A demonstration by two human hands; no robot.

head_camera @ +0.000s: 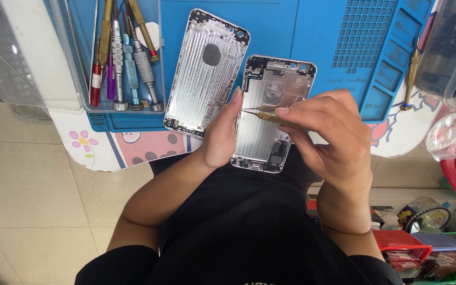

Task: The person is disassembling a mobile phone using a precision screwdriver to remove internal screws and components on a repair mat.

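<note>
My left hand [221, 138] grips the left edge of a silver phone housing [286, 87], held open-side up above my lap. In my right hand [327, 138] is a gold-handled precision screwdriver [270, 116], pinched between the fingers; its thin tip points left and touches the housing's inner wall near my left thumb. A second silver phone housing [205, 74] with a dark round spot lies flat on the blue repair mat [270, 26], just left of the held one.
A clear plastic tray [75, 53] at upper left holds several screwdrivers [127, 58]. Another gold screwdriver [410, 74] lies at the mat's right edge. Clear plastic containers [449, 47] stand at right. A red basket [402, 240] and clutter sit at lower right.
</note>
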